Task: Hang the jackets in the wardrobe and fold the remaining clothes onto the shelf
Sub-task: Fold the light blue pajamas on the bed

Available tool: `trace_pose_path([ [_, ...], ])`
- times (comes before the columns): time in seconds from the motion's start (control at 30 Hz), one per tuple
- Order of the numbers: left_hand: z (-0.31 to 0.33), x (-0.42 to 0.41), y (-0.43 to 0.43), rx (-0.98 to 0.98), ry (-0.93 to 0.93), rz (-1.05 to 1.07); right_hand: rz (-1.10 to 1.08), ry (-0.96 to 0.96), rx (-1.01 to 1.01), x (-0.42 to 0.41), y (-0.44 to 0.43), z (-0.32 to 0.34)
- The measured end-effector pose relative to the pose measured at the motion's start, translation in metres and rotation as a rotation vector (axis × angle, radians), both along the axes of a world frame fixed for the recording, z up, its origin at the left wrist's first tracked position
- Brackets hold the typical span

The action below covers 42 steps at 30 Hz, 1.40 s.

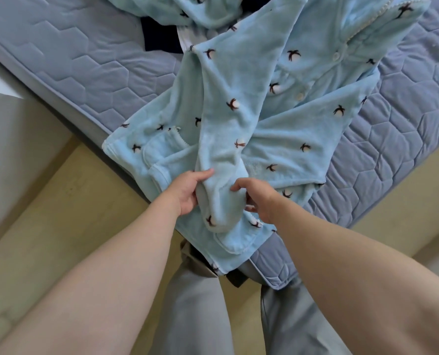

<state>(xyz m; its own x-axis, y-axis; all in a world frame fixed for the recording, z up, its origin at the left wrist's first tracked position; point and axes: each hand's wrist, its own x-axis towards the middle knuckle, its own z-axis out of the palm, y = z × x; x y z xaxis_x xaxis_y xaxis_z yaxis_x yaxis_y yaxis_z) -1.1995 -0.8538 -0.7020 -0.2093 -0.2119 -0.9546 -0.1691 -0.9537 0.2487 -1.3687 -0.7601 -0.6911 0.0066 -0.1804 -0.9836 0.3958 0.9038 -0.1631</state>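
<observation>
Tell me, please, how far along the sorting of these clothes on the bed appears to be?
Early. Nothing looks finished: no folded stack, shelf or wardrobe is in view. In hand: the left hand and right hand grip the sleeve of the blue fleece pyjama top, drawn across its front. Left: that top, another blue fleece piece and a dark garment lie loose on the mattress.

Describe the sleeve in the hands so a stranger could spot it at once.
Find the quilted grey-blue mattress; a pale blue fleece top with white buttons lies across its near corner. The sleeve is the long band running down over the top's front toward the viewer. It alone has its cuff end gripped by the left hand and the right hand.
</observation>
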Motion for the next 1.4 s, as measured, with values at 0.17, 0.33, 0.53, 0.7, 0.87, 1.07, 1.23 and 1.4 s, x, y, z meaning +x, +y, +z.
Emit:
trace_pose_path([
  [0.17,-0.013,0.014,0.015,-0.300,-0.439,-0.207,0.134,0.383,-0.076,0.010,0.030,-0.003],
  [0.33,-0.010,0.025,0.035,-0.120,-0.323,-0.431,0.013,0.176,-0.030,0.025,0.048,0.001],
  [0.53,-0.017,0.043,0.055,-0.154,-0.395,-0.609,0.436,0.127,0.071,0.033,0.061,-0.004],
  [0.7,-0.020,0.048,0.060,-0.321,-0.566,-0.912,0.581,0.144,0.090,0.033,0.060,-0.012],
  [0.87,-0.014,0.037,0.047,-0.300,-0.598,-0.901,0.127,0.265,-0.082,0.036,0.052,-0.015],
  [1.07,-0.016,0.026,0.030,-0.397,-0.792,-1.037,0.366,0.138,0.053,0.038,0.053,-0.016],
  [1.23,-0.012,0.020,0.016,-0.365,-0.844,-1.047,0.519,0.205,0.099,0.026,0.043,-0.022],
  [1.4,-0.016,0.000,-0.012,-0.612,-0.764,-0.915,0.341,0.517,-0.022,-0.005,0.007,-0.022],
])
